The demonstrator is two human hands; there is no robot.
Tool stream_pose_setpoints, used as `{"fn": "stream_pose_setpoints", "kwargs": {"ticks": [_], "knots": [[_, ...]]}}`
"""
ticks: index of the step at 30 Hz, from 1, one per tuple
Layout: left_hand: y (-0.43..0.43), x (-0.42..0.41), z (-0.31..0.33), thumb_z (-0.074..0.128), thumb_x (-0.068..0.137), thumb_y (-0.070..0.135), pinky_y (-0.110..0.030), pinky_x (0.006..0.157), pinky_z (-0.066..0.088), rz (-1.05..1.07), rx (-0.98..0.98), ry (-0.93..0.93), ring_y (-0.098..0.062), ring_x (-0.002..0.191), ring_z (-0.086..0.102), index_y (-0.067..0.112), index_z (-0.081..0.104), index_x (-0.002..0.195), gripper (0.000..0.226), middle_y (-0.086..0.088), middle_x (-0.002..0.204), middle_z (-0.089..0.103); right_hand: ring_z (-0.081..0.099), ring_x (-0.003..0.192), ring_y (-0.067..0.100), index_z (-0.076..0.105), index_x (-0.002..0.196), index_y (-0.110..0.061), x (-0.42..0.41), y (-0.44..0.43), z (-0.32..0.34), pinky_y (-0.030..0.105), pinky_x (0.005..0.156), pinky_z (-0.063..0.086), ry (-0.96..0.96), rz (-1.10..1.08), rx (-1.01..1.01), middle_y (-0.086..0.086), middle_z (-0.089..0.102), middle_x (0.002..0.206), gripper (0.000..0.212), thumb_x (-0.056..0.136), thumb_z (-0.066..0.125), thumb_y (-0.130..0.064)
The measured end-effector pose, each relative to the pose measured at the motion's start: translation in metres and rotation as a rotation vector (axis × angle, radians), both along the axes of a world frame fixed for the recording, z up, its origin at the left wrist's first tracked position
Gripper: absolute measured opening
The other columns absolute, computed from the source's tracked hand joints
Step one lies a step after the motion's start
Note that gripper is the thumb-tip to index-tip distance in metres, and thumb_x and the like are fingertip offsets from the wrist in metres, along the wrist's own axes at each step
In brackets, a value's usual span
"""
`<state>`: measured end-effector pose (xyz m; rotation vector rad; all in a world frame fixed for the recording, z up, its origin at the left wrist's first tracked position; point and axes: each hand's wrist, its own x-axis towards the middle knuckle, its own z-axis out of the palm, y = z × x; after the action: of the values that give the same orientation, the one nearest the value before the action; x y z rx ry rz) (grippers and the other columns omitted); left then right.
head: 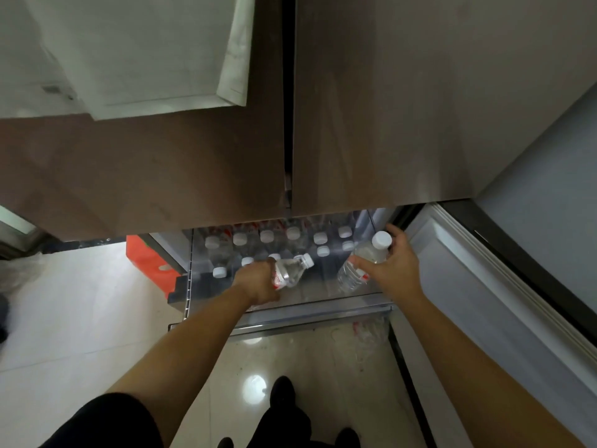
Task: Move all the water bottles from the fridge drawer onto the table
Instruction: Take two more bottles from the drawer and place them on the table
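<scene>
The clear fridge drawer (290,310) is pulled out below the closed brown upper doors. Several upright water bottles with white caps (266,237) stand in its back part. My left hand (255,282) grips a clear bottle with a red label (290,271), tilted with its cap pointing right, above the drawer's front. My right hand (392,266) grips a second clear bottle (361,263), tilted with its white cap up and to the right, over the drawer's right side. The table is out of view.
The open lower fridge door (484,286) stands at the right. An orange box (147,260) sits on the floor left of the drawer. The pale tiled floor (80,302) lies to the left and below. My dark shoes (282,392) stand before the drawer.
</scene>
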<state>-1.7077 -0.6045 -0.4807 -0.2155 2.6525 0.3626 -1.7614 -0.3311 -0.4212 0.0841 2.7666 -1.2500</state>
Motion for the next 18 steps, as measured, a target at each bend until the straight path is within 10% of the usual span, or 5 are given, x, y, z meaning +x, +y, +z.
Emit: {"fn": "stream_pose_setpoints", "kwargs": {"ticks": [10,18], "knots": [[0.007,0.04,0.057,0.084,0.071,0.037,-0.044,0.079,0.057,0.357,0.311,0.496,-0.032,0.097,0.067,0.016,0.048,0.118,0.063,-0.008,0.109,0.07,0.057,0.118,0.033,0.041,0.14,-0.023,0.016,-0.002,0.002,0.045,0.098,0.05,0.012,0.197,0.196,0.009,0.059,0.133,0.076,0.078,0.08,-0.042],[0.054,0.099,0.106,0.089,0.07,0.027,-0.027,0.089,0.05,0.638,0.554,0.826,-0.016,0.107,0.06,0.026,0.049,0.124,0.067,0.012,0.108,0.061,0.053,0.125,0.021,0.047,0.141,-0.029,0.056,-0.009,0.047,0.026,0.097,0.042,0.339,0.422,-0.075,-0.002,0.053,0.14,0.07,0.08,0.082,-0.035]]}}
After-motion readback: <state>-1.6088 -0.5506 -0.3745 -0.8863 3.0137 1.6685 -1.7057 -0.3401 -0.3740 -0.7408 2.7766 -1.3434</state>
